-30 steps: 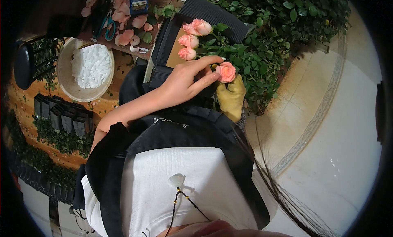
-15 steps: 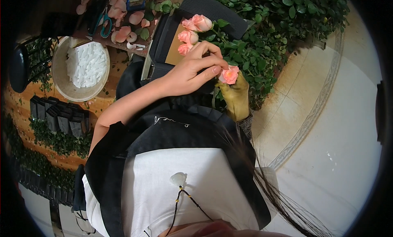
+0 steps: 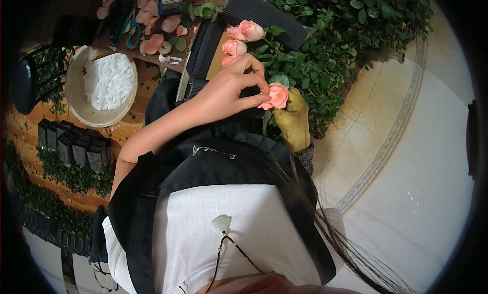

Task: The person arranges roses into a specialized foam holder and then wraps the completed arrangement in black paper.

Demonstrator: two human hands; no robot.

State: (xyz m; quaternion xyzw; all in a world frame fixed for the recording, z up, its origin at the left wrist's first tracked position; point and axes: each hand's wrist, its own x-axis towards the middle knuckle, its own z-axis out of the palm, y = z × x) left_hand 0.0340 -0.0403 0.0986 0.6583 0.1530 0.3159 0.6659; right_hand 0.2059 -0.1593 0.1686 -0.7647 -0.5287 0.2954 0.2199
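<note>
1. Here at the grip, the yellow-gloved right hand [image 3: 294, 121] is closed around the base of an open pink rose [image 3: 277, 96]; its stem is mostly hidden.
2. From the other side comes the bare left hand [image 3: 231, 88], thumb and fingertips pinching the outer petals at the flower's left edge. The bloom sits between both hands, face up, out in front of the apron.
3. Just beyond, a small cluster of pink roses [image 3: 234, 47] lies against a flat tan panel [image 3: 223, 45], and the left hand's knuckles cover part of the lowest one.
4. Behind them leans a black ribbed panel [image 3: 264, 19], with a dense heap of green leaves [image 3: 325, 65] crowding up close to the glove.
5. Over to the upper left, a dark brown tabletop carries loose pink petals [image 3: 154, 44], teal-handled scissors [image 3: 133, 37] and a blue box-like object [image 3: 170, 2].
6. Below that, a round cream basin [image 3: 76, 98] holds short white pieces [image 3: 108, 83], near a black rounded seat [image 3: 24, 85].
7. Dark upright bundles [image 3: 76, 144] stand among greenery on an orange-brown wooden surface [image 3: 131, 122].
8. Away right, pale floor tiles [image 3: 406, 187] spread out, crossed by a curving grey patterned border [image 3: 391, 144].
</note>
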